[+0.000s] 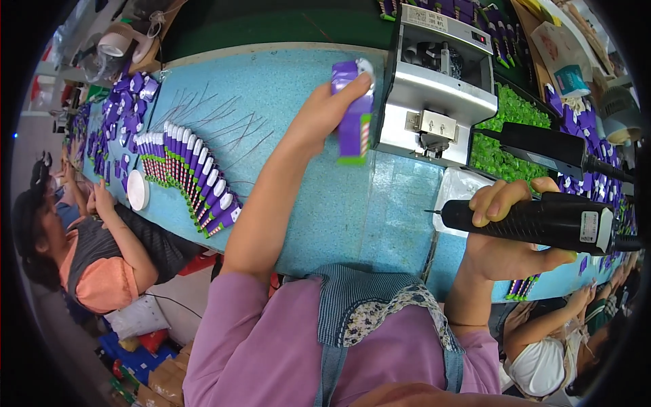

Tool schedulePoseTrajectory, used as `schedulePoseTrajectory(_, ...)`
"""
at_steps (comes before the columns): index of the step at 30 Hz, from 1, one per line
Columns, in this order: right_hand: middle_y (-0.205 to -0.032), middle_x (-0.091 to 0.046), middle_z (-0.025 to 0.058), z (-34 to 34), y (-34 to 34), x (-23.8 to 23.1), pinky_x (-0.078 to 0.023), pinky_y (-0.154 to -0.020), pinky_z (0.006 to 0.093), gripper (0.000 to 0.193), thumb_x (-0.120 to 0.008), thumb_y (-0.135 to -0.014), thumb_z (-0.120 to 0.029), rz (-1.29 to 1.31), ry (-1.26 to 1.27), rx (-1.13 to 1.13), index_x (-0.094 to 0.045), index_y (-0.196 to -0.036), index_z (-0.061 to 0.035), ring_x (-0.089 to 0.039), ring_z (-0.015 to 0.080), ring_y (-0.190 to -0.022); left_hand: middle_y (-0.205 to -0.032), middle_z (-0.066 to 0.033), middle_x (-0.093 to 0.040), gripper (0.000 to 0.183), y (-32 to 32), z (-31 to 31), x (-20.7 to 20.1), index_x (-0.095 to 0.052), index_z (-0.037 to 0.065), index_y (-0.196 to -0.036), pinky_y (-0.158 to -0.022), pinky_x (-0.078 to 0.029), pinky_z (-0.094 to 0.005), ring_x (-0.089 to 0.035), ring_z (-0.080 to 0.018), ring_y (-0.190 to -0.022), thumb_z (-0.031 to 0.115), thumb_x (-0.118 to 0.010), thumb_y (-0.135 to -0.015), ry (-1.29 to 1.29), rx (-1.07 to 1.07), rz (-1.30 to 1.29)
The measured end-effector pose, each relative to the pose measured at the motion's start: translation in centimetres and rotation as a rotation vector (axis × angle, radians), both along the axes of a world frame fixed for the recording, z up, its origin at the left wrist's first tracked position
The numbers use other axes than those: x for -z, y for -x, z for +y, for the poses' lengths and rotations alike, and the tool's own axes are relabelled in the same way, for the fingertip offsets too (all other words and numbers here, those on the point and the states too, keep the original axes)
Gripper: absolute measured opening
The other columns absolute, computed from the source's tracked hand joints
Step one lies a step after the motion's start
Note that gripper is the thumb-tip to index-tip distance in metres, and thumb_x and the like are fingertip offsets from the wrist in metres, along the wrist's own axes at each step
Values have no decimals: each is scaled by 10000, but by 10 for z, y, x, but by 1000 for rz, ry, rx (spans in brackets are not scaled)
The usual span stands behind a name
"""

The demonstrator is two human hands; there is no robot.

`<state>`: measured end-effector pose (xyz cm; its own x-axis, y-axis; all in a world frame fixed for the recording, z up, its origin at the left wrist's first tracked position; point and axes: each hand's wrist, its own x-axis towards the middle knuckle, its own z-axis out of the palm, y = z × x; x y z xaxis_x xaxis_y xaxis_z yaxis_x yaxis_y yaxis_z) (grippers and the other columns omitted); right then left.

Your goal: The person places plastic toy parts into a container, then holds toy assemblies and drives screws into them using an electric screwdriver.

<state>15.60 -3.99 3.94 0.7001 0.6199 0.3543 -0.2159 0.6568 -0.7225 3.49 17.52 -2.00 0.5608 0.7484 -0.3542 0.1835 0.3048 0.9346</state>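
My left hand [327, 112] is closed on the upper part of a purple plastic piece [350, 139] with a green lower end, a red-and-white striped edge and a white top. It is held over the blue tabletop, just left of a silver machine [434, 88]. In my right hand [505, 237] is a black electric screwdriver [536, 220], its thin bit pointing left toward the table's middle. A second black screwdriver [542, 148] hangs or rests just beyond it; its support cannot be made out.
A fanned row of similar purple pieces [183, 159] lies at left, with thin wires [237, 129] trailing. Near it is a white round dish [137, 190]. A tray of small green parts [508, 146] stands right of the machine. Co-workers [108, 258] sit at both sides.
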Motion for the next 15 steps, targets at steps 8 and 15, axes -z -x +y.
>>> schedulePoseTrajectory(8,-654,-517,126,1,9,-1,-418,-513,343,913,-309,-776,-815,-19,60,11,-417,-1210,-19,-477,209,-481,-986,-244,-634,487,-8,20,16,-593,-78,-1055,-731,-511,-374,-651,-331,-846,333,-686,-810,-1072,-238,415)
schedulePoseTrajectory(15,-667,-502,127,-4,2,7,-392,-546,343,857,-342,-808,-759,-52,125,-63,-418,-1209,-7,-458,211,-534,-1116,-151,-543,599,161,-66,-42,-526,37,-1179,-872,-445,-378,-521,-333,-1053,114,-779,-642,-986,186,506)
